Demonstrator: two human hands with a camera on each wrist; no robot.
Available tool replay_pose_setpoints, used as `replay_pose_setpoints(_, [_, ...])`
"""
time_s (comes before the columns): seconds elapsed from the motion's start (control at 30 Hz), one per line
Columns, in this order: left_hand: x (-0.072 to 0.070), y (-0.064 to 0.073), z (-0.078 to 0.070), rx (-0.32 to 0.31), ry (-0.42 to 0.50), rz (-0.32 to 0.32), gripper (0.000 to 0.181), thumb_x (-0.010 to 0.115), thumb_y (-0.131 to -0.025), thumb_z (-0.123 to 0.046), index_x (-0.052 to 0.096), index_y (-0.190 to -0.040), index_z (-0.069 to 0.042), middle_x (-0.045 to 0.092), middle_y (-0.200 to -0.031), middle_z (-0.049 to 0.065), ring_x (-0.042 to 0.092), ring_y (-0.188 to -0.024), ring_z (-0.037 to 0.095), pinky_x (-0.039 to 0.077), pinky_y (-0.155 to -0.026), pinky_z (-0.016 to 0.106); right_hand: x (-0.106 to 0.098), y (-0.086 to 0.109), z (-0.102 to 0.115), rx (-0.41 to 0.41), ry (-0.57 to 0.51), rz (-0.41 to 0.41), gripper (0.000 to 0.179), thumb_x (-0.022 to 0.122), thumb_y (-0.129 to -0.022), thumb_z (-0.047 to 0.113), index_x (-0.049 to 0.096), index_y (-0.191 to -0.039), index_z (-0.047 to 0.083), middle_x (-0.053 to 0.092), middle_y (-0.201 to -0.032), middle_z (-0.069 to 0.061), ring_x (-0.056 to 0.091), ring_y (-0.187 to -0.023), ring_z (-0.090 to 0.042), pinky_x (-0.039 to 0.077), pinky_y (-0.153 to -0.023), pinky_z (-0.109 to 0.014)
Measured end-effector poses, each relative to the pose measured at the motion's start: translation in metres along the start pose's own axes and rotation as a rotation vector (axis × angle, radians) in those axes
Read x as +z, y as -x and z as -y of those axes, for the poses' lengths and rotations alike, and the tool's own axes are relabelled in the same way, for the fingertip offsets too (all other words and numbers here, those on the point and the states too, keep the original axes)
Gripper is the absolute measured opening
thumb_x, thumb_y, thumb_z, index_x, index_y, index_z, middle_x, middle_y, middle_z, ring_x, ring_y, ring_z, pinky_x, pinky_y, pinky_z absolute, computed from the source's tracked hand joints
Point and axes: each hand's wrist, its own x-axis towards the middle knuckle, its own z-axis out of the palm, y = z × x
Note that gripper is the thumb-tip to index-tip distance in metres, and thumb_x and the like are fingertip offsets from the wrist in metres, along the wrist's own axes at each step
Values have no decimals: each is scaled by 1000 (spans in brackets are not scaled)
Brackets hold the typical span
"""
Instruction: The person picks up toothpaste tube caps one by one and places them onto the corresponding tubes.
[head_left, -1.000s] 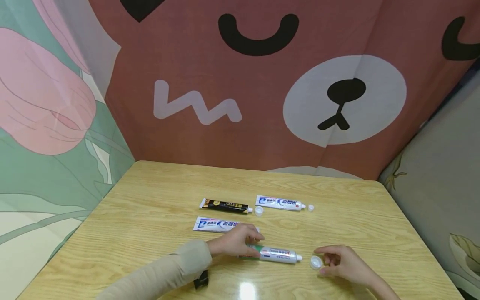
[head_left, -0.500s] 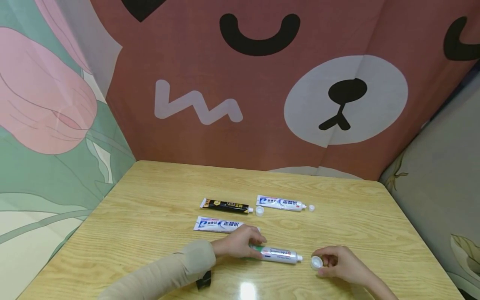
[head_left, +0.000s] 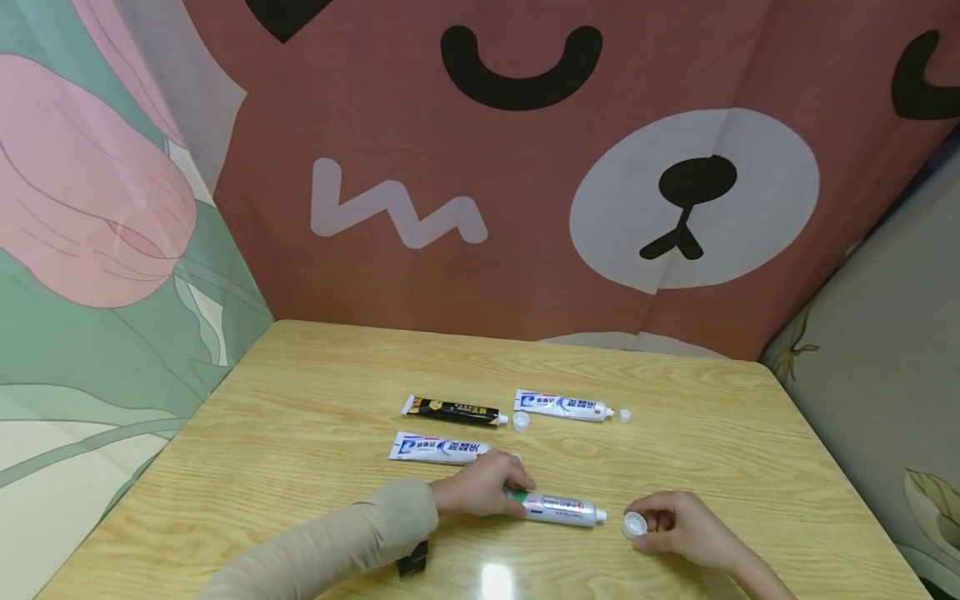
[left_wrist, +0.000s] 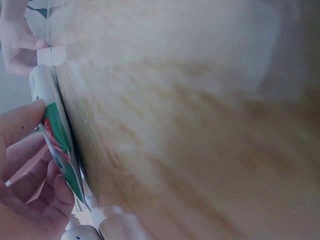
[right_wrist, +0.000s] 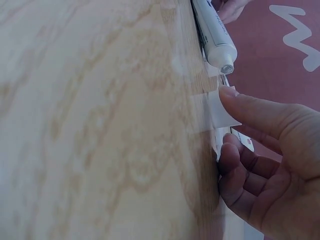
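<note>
My left hand point(head_left: 483, 485) holds the crimped-end half of a white and green toothpaste tube point(head_left: 564, 510) lying on the table. The tube's bare nozzle points right. In the left wrist view, thumb and fingers stand on either side of the tube point(left_wrist: 59, 127). A small gap past the nozzle, my right hand point(head_left: 686, 529) pinches a white cap point(head_left: 635, 524) between thumb and forefinger at the tabletop. The right wrist view has the cap point(right_wrist: 220, 111) at the thumb tip, the other fingers curled, with the uncapped nozzle point(right_wrist: 227, 68) just beyond.
Behind lie a black toothpaste tube point(head_left: 453, 412) and a white-blue tube point(head_left: 562, 406), each with a loose cap point(head_left: 521, 421) by its nozzle. Another white-blue tube point(head_left: 435, 448) is partly behind my left hand. A black object point(head_left: 412, 559) lies under the left sleeve.
My right thumb and forefinger have closed in on the cap. My left hand sits slightly further right on the tube; the tubes behind stay put.
</note>
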Motion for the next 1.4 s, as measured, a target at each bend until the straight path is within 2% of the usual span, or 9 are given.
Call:
replay_pose_setpoints(0.1, [0, 0, 0, 10, -12, 8, 30, 78, -70, -18, 71, -98, -9, 65, -86, -7, 52, -72, -3, 40, -65, 8, 0, 0, 0, 0, -8, 2, 35, 73, -76, 22, 66, -101, -1, 54, -74, 5, 45, -62, -1, 40, -51, -22])
replay_pose_setpoints(0.33, [0, -1, -3, 18, -68, 36, 36, 81, -66, -23, 71, -98, -10, 66, -87, -8, 51, -73, -4, 38, -66, 8, -1, 0, 1, 72, -17, 21, 36, 73, -76, 26, 66, -102, 3, 55, -74, 5, 46, -63, -2, 40, -53, -22])
replay_pose_setpoints(0.53, [0, -3, -6, 0, -107, 32, 34, 81, -65, -22, 71, -95, -11, 64, -81, -11, 48, -70, -3, 36, -66, 10, -1, 1, 2, 66, -37, 28, 36, 73, -76, 24, 66, -103, 1, 56, -76, 3, 46, -64, -3, 40, -53, -23])
replay_pose_setpoints(0.77, [0, -3, -4, -21, 2, 13, 28, 81, -66, -17, 71, -92, -10, 64, -83, -10, 50, -71, -4, 40, -65, 10, -2, 2, 2, 72, -40, 27, 36, 73, -76, 24, 65, -103, 0, 57, -77, 3, 47, -65, -3, 42, -54, -22])
replay_pose_setpoints(1.1, [3, -1, 1, 1, 116, -64, 26, 80, -67, -14, 71, -91, -9, 62, -84, -11, 50, -74, -4, 41, -67, 12, -3, 2, 5, 62, -105, 54, 29, 68, -81, 15, 61, -102, -4, 62, -86, -1, 53, -67, -4, 45, -53, -23])
replay_pose_setpoints(1.4, [-3, 1, -3, 4, 200, -99, 26, 79, -67, -11, 71, -92, -8, 62, -85, -11, 52, -76, -3, 44, -69, 13, -6, 3, 9, 11, -101, -26, 34, 68, -82, 18, 60, -105, -5, 62, -89, -2, 57, -72, -8, 49, -56, -27])
